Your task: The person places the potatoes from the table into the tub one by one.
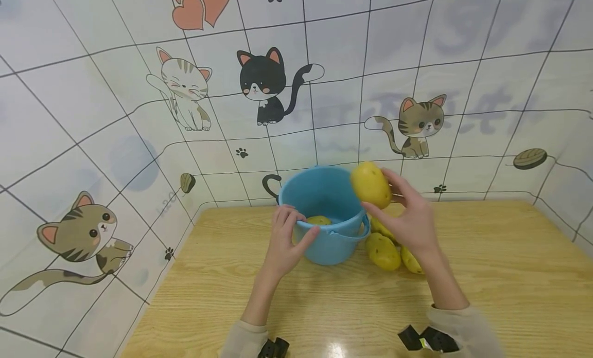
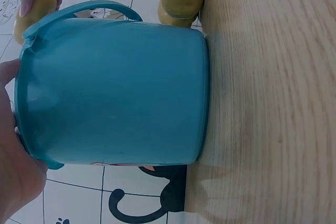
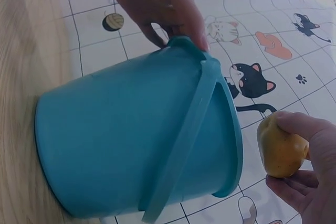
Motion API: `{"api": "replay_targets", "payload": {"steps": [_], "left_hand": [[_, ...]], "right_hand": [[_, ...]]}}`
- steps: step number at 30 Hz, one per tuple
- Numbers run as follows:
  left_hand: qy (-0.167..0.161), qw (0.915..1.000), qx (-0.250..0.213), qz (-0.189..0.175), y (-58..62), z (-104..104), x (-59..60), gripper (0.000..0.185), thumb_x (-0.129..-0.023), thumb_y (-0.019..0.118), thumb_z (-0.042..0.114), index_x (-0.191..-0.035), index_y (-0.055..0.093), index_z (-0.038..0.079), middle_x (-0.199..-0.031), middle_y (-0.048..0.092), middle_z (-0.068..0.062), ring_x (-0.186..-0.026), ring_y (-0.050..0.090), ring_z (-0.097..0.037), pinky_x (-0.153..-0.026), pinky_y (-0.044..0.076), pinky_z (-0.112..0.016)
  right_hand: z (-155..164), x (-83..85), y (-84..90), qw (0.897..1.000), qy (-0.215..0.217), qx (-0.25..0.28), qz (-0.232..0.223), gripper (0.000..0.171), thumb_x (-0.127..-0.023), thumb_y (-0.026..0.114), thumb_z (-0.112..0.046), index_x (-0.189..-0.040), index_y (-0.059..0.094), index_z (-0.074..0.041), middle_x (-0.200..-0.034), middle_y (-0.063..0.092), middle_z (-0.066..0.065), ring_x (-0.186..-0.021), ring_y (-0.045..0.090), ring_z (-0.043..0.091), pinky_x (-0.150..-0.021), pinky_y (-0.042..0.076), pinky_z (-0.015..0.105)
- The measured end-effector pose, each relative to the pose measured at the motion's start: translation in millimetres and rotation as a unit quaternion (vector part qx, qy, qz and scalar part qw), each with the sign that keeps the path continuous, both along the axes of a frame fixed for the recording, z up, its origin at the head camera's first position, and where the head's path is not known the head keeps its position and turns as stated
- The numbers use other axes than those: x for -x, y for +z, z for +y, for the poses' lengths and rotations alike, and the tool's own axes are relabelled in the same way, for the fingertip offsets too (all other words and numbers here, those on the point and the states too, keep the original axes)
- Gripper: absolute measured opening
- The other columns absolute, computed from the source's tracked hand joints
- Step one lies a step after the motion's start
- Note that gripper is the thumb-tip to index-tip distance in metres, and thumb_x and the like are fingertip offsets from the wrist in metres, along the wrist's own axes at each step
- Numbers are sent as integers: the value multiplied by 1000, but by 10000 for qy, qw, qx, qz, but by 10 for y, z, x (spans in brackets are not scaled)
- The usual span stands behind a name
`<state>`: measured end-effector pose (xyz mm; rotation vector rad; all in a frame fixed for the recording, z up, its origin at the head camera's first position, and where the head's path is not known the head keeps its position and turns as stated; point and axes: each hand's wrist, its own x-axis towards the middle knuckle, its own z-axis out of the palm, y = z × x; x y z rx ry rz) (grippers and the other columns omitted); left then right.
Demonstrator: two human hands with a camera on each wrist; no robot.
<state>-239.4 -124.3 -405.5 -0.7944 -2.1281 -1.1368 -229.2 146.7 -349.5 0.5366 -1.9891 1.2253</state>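
Head view downward from above; both wrist views close, sideways, sharing the bucket (image 1: 324,214).

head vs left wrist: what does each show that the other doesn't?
Only head: a potato inside the bucket, and the right hand gripping the raised potato over the rim. Only left wrist: the bucket's base meeting the table. Both: blue bucket, left hand on its rim, potatoes beside it, cat wall.

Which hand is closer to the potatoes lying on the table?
Right. The right hand is just above the potatoes on the table, holding another potato. The left hand grips the blue bucket rim.
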Motion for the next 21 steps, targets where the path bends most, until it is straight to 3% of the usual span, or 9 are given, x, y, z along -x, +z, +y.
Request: {"api": "replay_targets", "payload": {"steps": [8,14,21], "left_hand": [[-4,10000,-10,-10,-4,-1,0,21,-93,69,30,-94,57,12,-101,48,-1,-112,41,-23,-102,31,-50],[6,10000,11,2,-5,1,-4,21,-93,69,30,-94,57,12,-101,48,-1,-112,41,-23,-102,31,-50],[17,10000,9,-6,-17,-7,8,21,-93,69,30,-94,57,12,-101,48,-1,-112,41,-23,-102,31,-49]], "right_hand": [[-145,45,-32,9994,272,-33,206,78,-70,90,1,-140,56,-3,-134,63,12,-107,64,26,-88,47,13],[-222,89,-85,9990,378,-8,249,78,-69,91,0,-140,57,-2,-133,64,12,-107,66,27,-88,47,13],[-294,120,-127,9992,359,-175,-67,77,-75,90,-8,-143,54,-6,-136,62,9,-111,65,25,-90,47,14]]}}
